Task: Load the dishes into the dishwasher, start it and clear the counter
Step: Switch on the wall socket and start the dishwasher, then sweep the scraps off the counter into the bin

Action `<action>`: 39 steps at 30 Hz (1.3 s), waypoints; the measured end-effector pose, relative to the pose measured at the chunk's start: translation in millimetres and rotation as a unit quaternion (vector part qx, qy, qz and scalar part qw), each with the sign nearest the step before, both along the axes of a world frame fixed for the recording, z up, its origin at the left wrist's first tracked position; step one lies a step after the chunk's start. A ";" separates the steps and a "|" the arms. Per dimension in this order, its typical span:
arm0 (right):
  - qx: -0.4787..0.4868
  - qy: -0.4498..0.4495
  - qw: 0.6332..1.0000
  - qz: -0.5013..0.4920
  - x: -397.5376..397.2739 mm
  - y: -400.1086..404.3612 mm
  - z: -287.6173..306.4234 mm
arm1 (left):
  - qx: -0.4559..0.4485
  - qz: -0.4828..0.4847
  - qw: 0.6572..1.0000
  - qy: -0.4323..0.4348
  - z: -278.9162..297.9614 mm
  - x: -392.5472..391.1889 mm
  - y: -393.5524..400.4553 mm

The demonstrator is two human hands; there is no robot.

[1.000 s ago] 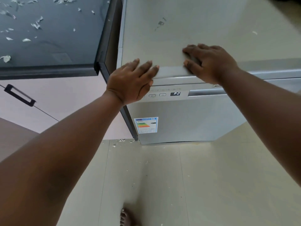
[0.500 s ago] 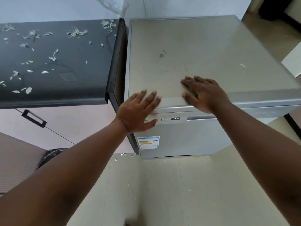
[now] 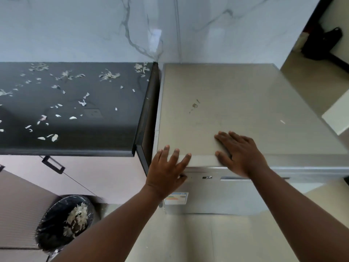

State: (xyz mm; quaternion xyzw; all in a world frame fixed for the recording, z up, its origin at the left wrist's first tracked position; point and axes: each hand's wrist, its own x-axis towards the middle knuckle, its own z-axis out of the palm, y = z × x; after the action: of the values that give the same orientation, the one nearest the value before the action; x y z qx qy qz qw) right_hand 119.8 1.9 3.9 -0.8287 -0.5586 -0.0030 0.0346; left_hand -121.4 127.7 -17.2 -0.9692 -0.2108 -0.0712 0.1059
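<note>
The dishwasher [image 3: 236, 114] stands right of centre, its back against the marble wall [image 3: 113, 25] at 12 o'clock and its closed door facing 6 o'clock, toward the person. Its flat top runs longest from the front edge to the wall. The left hand [image 3: 167, 172] lies at the front left corner, fingers straight and spread, fingertips on the top edge and palm over the control strip; it grips nothing. The right hand [image 3: 240, 153] lies flat on the top near the front edge, fingers extended toward 10 o'clock, holding nothing.

At 9 o'clock from the dishwasher, just beside it with a narrow gap between, a dark counter [image 3: 71, 110] carries scattered pale scraps [image 3: 52, 137]. Below the counter, at 7 o'clock, a black-lined bin [image 3: 64, 222] holds similar scraps. A tiled floor [image 3: 207, 242] lies at 6 o'clock.

The left palm covers the buttons. The small display [image 3: 207, 177] is blurred and unreadable. The energy label [image 3: 176, 198] is partly hidden behind the left wrist. The bin is blurred.
</note>
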 end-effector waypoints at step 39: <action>-0.019 -0.002 1.000 0.017 -143.7 75.6 16.4 | -0.055 0.150 0.987 0.020 47.1 -110.5 54.4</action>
State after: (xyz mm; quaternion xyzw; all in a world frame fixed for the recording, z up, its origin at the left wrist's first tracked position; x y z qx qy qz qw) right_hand -23.8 77.6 20.3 -0.8197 -0.5725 0.0064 0.0171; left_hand -232.0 182.1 29.9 -0.9321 -0.3555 -0.0236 0.0659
